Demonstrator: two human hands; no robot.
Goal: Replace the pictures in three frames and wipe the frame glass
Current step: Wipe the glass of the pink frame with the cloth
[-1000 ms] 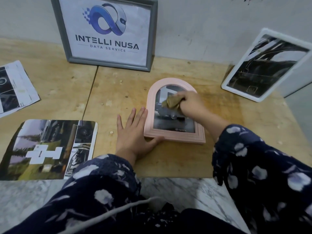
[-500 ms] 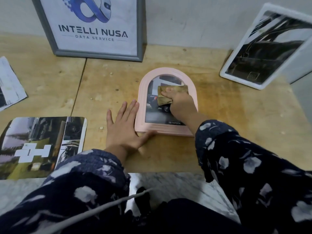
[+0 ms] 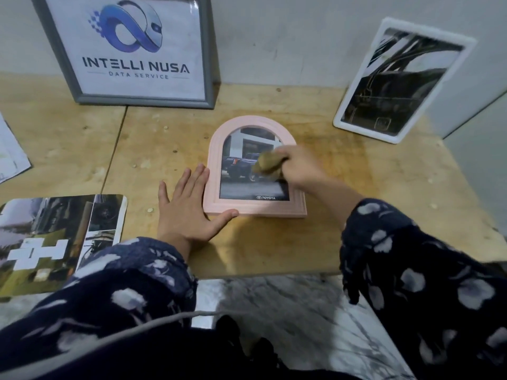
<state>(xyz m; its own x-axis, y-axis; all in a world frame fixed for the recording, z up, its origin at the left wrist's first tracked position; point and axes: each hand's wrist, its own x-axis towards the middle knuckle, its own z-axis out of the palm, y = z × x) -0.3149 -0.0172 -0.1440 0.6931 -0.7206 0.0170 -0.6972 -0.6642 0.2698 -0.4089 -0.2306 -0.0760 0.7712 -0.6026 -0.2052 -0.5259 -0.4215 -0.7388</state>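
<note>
The right hand [image 3: 300, 167] was closed around a bunched tan cloth [image 3: 267, 163], which it pressed against the glass of the pink arched frame [image 3: 216, 171]; the cloth stuck out past the knuckles toward the left hand and covered part of the picture of a dark blue truck [image 3: 237, 165] behind the glass. The frame lay flat on the wooden table [image 3: 356, 215], directly under the right hand and just to the thumb side of the left hand [image 3: 189, 209]. The left hand was open and flat on the table, palm down, fingers spread, its fingertips resting along the frame's left edge and its thumb touching the frame's bottom left corner, so it held nothing but braced the frame. Beyond the left hand's fingertips, a grey frame [image 3: 208, 64] with a logo print stood propped against the wall. Beyond and outward of the right hand, a white frame [image 3: 395, 138] with a dark picture leaned against the wall, well apart from the pink one. On the little-finger side of the left hand, loose printed pictures [image 3: 55, 242] lay flat near the table's front edge, and more paper sheets [image 3: 11, 157] showed farther out at the picture's border. Both forearms wore dark floral sleeves [image 3: 411, 270].
</note>
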